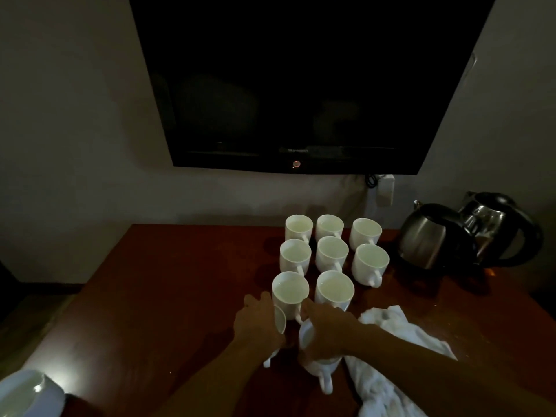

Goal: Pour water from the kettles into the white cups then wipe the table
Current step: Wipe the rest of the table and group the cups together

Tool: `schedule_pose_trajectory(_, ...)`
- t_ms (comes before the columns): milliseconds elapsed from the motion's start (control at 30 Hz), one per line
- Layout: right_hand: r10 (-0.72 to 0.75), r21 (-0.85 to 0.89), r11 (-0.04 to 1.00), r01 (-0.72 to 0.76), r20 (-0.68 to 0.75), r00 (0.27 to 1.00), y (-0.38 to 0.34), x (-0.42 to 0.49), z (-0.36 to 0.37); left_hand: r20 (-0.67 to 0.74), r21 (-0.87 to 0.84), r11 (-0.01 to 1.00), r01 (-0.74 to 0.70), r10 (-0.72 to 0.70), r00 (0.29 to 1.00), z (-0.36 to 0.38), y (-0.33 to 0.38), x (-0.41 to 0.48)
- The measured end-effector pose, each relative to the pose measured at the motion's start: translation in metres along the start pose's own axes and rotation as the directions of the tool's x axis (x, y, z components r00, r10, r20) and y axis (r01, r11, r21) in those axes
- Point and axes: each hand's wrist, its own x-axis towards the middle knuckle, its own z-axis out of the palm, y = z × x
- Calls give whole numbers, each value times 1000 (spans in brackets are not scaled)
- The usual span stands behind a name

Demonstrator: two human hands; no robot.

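Note:
Several white cups stand in rows on the dark red table (168, 290), the farthest at the back (298, 227) and the nearest two (290, 291) (334, 291) holding liquid. My left hand (258, 322) grips a white cup (279, 319) at the near left of the group. My right hand (326, 332) is closed over the rim of another white cup (320, 368), handle toward me. Two steel kettles (427, 236) (499, 230) with black handles sit at the back right. A crumpled white cloth (391, 350) lies under my right forearm.
A black television (301, 79) hangs on the wall above the table. A white plug adapter (385, 189) sits on the wall by the kettles. A white object (27, 392) catches light at the near left corner. The table's left half is bare wood.

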Motion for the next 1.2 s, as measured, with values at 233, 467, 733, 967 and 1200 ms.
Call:
schedule_pose_trajectory(233, -26, 19, 999, 26, -14, 1000, 6, 8, 8, -8, 1, 999, 45, -45, 999, 2, 4, -3)
schedule_pose_trajectory(467, -9, 87, 996, 10, -6, 1000, 13, 5, 8, -28, 18, 999, -31, 31, 999, 5, 1, -9)
schedule_pose_trajectory(733, -38, 26, 999, 39, -32, 999, 5, -3, -5, -20, -24, 996, -87, 87, 996, -13, -10, -16)
schedule_pose_trajectory(967, -41, -77, 997, 26, -198, 979, -23, -22, -30, -61, 10, 996, -92, 92, 994, -54, -43, -36)
schedule_pose_trajectory(1200, -56, 10, 998, 60, -211, 976, -114, -40, -14, -95, 83, 997, 3, 5, 995, -101, -132, -79)
